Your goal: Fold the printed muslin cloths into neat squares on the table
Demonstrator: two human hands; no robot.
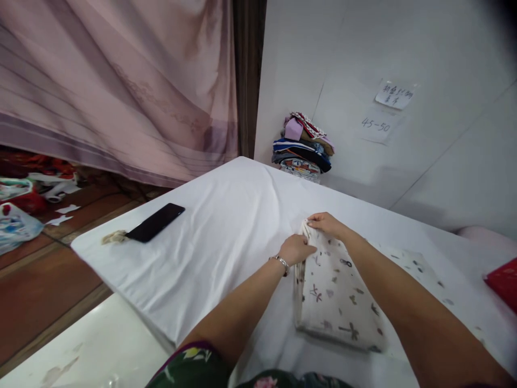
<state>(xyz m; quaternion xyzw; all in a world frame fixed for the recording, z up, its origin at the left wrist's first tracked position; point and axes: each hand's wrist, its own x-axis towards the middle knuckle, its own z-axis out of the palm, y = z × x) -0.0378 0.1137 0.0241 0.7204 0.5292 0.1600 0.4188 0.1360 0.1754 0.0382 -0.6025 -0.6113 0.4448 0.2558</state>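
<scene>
A folded white cloth with small printed figures point(335, 291) lies on the white sheet-covered table point(210, 242) in front of me. My left hand point(297, 249), with a bracelet at the wrist, is closed on the cloth's far left edge. My right hand point(325, 222) pinches the far corner of the same cloth, fingers closed on the fabric. Both hands meet at that far end of the fold.
A black phone point(155, 222) lies on the table at the left next to a small beige tuft point(114, 236). A stack of folded clothes point(304, 145) sits against the white wall. A red item point(504, 283) shows at the right edge. Pink curtain and floor clutter lie left.
</scene>
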